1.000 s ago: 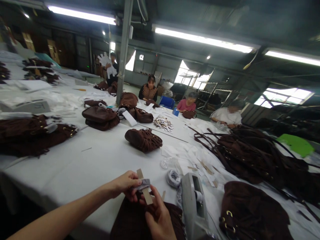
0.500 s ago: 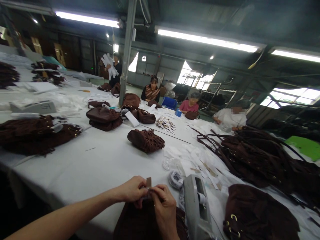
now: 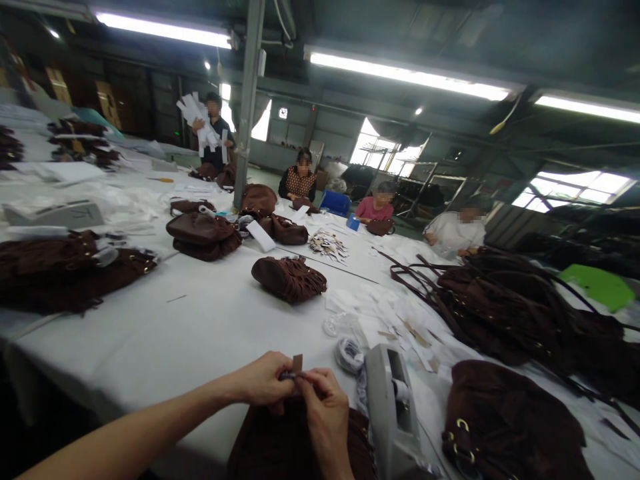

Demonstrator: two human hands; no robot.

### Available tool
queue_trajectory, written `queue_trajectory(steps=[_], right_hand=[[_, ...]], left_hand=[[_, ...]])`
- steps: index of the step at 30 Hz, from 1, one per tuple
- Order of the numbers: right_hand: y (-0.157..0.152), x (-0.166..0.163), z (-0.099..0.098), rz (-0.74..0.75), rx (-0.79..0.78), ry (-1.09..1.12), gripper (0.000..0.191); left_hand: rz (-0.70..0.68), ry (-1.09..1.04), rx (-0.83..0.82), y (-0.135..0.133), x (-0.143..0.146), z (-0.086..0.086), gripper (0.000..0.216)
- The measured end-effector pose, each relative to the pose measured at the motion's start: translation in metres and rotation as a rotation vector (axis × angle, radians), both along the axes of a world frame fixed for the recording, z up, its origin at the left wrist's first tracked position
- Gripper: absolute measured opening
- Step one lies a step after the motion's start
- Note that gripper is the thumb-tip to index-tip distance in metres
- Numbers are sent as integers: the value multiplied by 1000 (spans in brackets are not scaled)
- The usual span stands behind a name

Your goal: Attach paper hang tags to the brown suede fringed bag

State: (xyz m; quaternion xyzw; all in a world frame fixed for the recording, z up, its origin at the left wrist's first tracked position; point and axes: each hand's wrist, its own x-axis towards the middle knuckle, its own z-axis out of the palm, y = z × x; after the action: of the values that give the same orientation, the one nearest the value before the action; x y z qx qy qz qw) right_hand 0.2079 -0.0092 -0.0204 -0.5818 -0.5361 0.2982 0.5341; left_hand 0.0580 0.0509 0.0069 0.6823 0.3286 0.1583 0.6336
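My left hand point(image 3: 266, 381) is closed in a pinch on a small tan tag point(image 3: 297, 363), which sticks up between the two hands. Close against it, my right hand point(image 3: 326, 407) pinches with thumb and forefinger at the tag's lower end. A small dark grey piece point(image 3: 287, 376) shows by the left fingertips; its kind is unclear. Beneath both hands lies a dark brown bag point(image 3: 270, 437), partly covered by them. Just right of it stands a grey tape dispenser point(image 3: 393, 407), with a plastic-wrapped coil point(image 3: 349, 353) beside its far end.
Brown bags with gold rings point(image 3: 513, 420) and long straps point(image 3: 415, 273) are heaped at right. A fringed brown bag point(image 3: 290, 279) lies ahead on the white-covered table point(image 3: 150, 353). Paper scraps point(image 3: 327, 245) lie farther back. Several people work beyond; one standing person point(image 3: 215, 133) carries white strips.
The view has shifted slightly. My hands stay together at the tag, and the grey piece shows more by my left fingertips. The standing person has come out from behind the post.
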Motion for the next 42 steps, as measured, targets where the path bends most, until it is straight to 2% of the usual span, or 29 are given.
queue_trajectory(steps=[3, 6, 7, 9, 12, 15, 19, 25, 31, 35, 42], right_hand=[[-4, -4, -6, -74, 6, -33, 13], [-5, -2, -10, -151, 35, -112, 21], [-5, 0, -11, -118, 87, -165, 18], [-6, 7, -13, 41, 221, -295, 15], [-7, 19, -15, 266, 311, -447, 35], [-7, 25, -17, 328, 266, -547, 46], [-4, 21, -17, 275, 221, -648, 44], [-1, 12, -7, 260, 192, -696, 37], [4, 12, 12, 337, -41, -807, 30], [11, 16, 27, 434, -126, -838, 25], [17, 22, 35, 511, -108, -841, 21]], left_hand=[[18, 9, -6, -1, 3, -1, 10], [0, -1, -47, 1, 2, -4, 13], [-7, -7, -71, 3, 1, -5, 14], [-13, -14, -114, 6, 0, -7, 13], [-15, -8, -134, 9, -1, -11, 12], [-13, -5, -133, 10, -1, -12, 11], [-3, -19, -138, 9, 0, -10, 10], [85, 11, -234, 14, 1, -14, 40], [164, 41, -230, 14, 10, -25, 58], [203, 63, -219, 13, 13, -26, 58], [222, 78, -167, 10, 16, -28, 50]])
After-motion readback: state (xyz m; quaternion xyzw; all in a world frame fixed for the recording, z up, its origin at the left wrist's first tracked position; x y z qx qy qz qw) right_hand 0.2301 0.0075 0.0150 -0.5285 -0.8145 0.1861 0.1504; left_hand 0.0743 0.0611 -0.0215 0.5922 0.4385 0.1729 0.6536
